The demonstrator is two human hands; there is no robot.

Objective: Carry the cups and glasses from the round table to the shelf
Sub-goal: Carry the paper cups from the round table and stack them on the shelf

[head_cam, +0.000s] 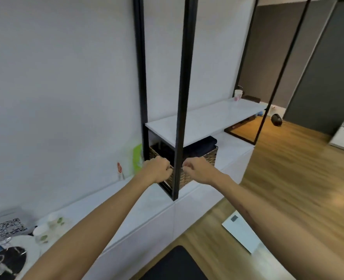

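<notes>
My left hand [157,169] and my right hand [196,171] are stretched out in front of me, both with curled fingers and nothing visible in them. They flank a black frame post [184,98], just in front of a wicker basket [209,156]. Above the basket lies the white shelf board [207,118]. A white cup with a pink print [238,95] stands at the shelf's far end. Several pale cups with green print [53,223] stand blurred on the low white cabinet [146,225] at the lower left.
Dark folded cloth fills the basket. A QR-code sheet [7,227] and a black-and-white round item [3,259] lie at the lower left. On the wooden floor are a white scale [241,232] and a black mat [177,263]. A dark round object [276,119] sits beyond the shelf.
</notes>
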